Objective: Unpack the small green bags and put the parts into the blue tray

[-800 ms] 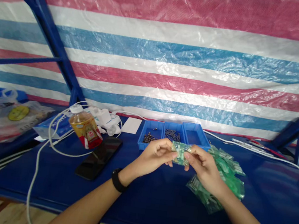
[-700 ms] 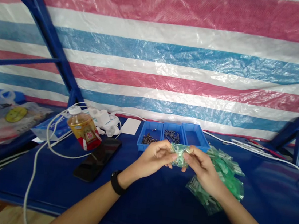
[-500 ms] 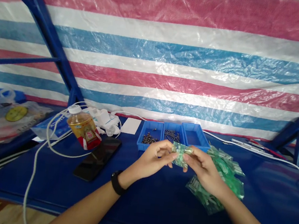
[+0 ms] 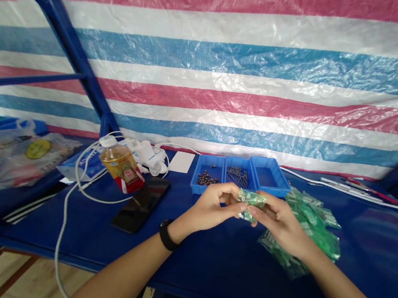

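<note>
Both hands pinch one small clear-green plastic bag (image 4: 252, 199) above the blue table. My left hand (image 4: 215, 205) has thumb and fingers closed on its left side. On the other side, my right hand (image 4: 277, 223) grips it the same way, the thumbs almost meeting. What the bag contains is too small to make out. A pile of similar green bags (image 4: 313, 227) lies beside and under my right forearm. Behind the hands stand blue trays: one with small brownish metal parts (image 4: 207, 178), one with dark screws or pins (image 4: 237, 175), and an empty one (image 4: 269, 175).
To the left are a drink bottle (image 4: 123, 168), a black phone (image 4: 142, 205), a looping white cable (image 4: 63, 229) and plastic bags (image 4: 36, 157). A white card (image 4: 181, 162) lies by the trays. Pen-like tools (image 4: 355, 189) lie at back right. A striped tarp (image 4: 229, 84) hangs behind.
The bag between my hands looks more folded and crumpled, and my thumbs are closer together. The whole view has shifted a little, so the table's contents appear farther right.
</note>
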Available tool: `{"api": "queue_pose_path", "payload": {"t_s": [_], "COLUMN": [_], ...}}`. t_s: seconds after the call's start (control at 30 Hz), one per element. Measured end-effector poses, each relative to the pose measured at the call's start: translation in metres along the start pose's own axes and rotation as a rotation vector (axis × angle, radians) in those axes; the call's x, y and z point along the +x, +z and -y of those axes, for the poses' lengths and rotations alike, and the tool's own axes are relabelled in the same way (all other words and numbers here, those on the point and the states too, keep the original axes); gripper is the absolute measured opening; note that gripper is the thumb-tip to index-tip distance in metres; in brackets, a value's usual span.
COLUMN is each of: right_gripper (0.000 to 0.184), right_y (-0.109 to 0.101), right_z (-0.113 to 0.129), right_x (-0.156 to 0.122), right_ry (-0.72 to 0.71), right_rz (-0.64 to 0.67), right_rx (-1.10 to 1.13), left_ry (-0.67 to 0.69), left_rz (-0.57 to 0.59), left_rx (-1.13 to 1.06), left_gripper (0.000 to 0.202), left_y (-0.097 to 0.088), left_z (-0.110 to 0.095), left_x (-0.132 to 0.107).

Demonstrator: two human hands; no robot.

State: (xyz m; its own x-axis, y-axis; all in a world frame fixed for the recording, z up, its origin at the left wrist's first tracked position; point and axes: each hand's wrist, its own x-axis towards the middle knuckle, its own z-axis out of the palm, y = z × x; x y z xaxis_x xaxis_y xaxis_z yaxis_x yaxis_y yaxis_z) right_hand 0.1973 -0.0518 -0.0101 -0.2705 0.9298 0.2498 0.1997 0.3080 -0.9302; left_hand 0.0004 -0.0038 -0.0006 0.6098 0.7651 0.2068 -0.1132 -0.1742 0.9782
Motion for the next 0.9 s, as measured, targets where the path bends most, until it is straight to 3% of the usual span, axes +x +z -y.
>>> {"api": "queue_pose_path", "payload": {"t_s": [0.17, 0.33, 0.5, 0.7, 0.8, 0.9], "right_gripper": [0.031, 0.032, 0.032, 0.033, 0.025, 0.008], "right_y": [0.002, -0.004, -0.015, -0.009, -0.009, -0.012], "right_z": [-0.003, 0.002, 0.009, 0.002, -0.001, 0.0], "right_x": [-0.001, 0.005, 0.009, 0.01, 0.01, 0.008], "right_ry": [0.008, 0.012, 0.015, -0.035, -0.133, -0.333], "right_rz": [-0.07, -0.146, -0.146, -0.267, -0.391, -0.456], "right_rx": [-0.004, 0.084, 0.064, 0.054, -0.022, -0.269], "left_ry": [-0.1, -0.062, -0.024, -0.041, -0.082, -0.132], "left_rz": [0.02, -0.079, -0.12, -0.17, -0.18, -0.142], "left_rx": [-0.04, -0.128, -0.055, -0.021, -0.117, -0.26], "left_gripper": [0.038, 0.039, 0.04, 0.033, 0.041, 0.047], "left_y": [0.004, 0.004, 0.0, 0.002, 0.004, 0.003], "left_z": [0.002, 0.004, 0.01, 0.004, 0.0, -0.003], "left_x": [0.0, 0.005, 0.006, 0.006, 0.006, 0.006]}}
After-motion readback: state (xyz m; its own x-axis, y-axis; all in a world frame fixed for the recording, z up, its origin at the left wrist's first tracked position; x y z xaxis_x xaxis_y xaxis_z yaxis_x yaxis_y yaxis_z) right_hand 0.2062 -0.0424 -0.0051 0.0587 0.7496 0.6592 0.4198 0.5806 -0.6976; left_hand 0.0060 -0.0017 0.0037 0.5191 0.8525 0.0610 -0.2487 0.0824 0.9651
